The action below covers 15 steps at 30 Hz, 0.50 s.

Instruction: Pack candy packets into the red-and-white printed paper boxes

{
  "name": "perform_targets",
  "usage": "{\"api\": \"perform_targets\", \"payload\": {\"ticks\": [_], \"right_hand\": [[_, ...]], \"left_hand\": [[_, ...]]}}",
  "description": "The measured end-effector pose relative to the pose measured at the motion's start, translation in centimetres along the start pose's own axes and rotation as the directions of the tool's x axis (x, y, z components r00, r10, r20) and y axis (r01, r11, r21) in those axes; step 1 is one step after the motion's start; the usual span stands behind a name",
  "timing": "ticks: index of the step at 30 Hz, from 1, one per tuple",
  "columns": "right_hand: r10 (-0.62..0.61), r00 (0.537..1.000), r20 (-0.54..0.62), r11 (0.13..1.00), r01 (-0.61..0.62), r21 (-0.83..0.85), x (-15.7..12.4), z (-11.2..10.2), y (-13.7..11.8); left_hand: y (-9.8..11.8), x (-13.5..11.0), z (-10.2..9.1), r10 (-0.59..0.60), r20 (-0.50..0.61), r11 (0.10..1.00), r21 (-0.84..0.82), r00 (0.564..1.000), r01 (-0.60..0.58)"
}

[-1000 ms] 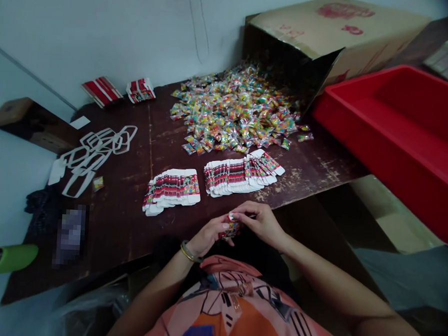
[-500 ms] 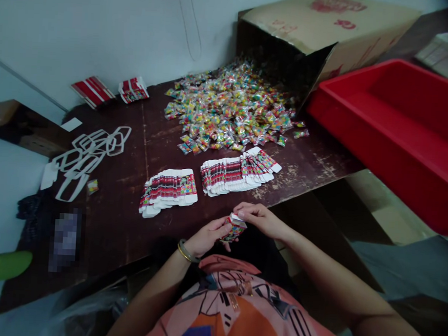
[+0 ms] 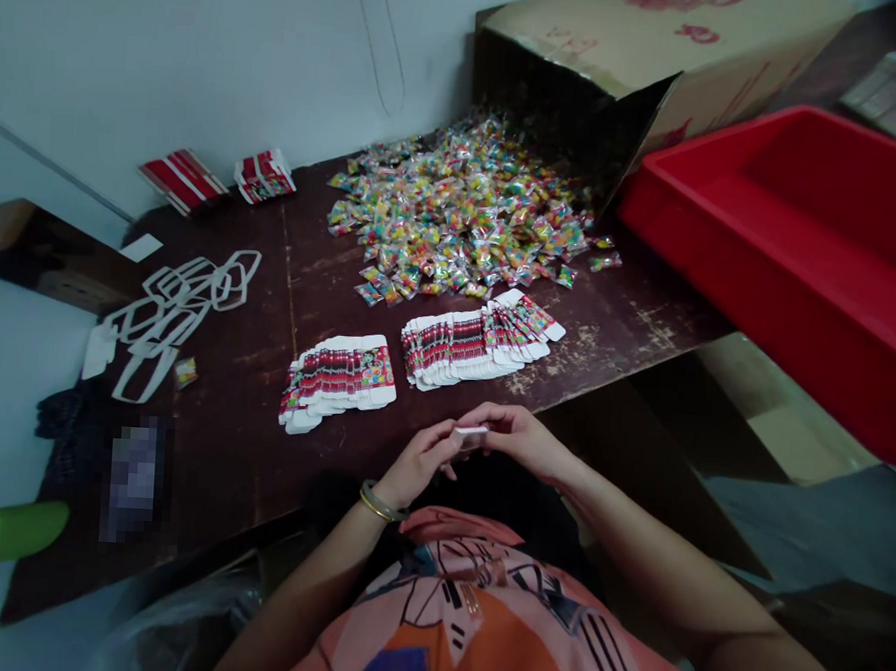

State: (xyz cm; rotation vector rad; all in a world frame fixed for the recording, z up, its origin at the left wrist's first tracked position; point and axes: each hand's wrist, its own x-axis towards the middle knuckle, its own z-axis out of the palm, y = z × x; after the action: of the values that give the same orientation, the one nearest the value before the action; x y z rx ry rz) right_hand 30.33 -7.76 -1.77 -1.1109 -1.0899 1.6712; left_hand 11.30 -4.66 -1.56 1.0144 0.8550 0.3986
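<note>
Between my two hands, just off the table's front edge, is a small printed candy box (image 3: pixel 471 431); mostly its white end shows, the rest hidden by fingers. My left hand (image 3: pixel 420 462), with a bangle at the wrist, grips it from the left. My right hand (image 3: pixel 516 435) pinches it from the right. Beyond my hands lie two fanned rows of flat printed boxes, a left row (image 3: pixel 341 378) and a longer right row (image 3: pixel 478 342). Behind them spreads a heap of small clear packets of colourful candy (image 3: pixel 461 216).
A large cardboard carton (image 3: pixel 658 46) lies open toward the candy heap. At right stands a red plastic tray (image 3: pixel 759 262). White paper bands (image 3: pixel 171 306), a single candy packet (image 3: pixel 186 372) and a green bottle (image 3: pixel 21 535) are at left. Red-striped bundles (image 3: pixel 184 181) lean by the wall.
The box in my hands has turned: its colourful printed face showed before, and now mainly a white edge does. My hands have drawn closer together around it.
</note>
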Motion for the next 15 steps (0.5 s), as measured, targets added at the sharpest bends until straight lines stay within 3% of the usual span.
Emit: {"api": "perform_targets", "payload": {"ticks": [2, 6, 12, 15], "right_hand": [[-0.087, 0.996, 0.012, 0.989, 0.088, -0.119, -0.1, 0.4, -0.5], [-0.283, 0.956, 0.078, 0.870, 0.290, -0.398, -0.6, 1.2, -2.0], [-0.349, 0.937, 0.026, 0.809, 0.315, -0.496, -0.3, 1.1, -2.7], [-0.402, 0.912, 0.085, 0.748, 0.380, -0.544, -0.2, 1.1, -2.0]], "left_hand": [[-0.1, 0.0, 0.2, -0.002, -0.022, 0.999, 0.037, 1.000, 0.003], [0.1, 0.0, 0.3, -0.048, -0.041, 0.994, -0.098, 0.998, 0.044], [0.6, -0.6, -0.2, -0.016, 0.106, 0.952, -0.302, 0.994, 0.048], [0.3, -1.1, -0.3, -0.042, 0.154, 0.931, -0.352, 0.987, 0.094]]}}
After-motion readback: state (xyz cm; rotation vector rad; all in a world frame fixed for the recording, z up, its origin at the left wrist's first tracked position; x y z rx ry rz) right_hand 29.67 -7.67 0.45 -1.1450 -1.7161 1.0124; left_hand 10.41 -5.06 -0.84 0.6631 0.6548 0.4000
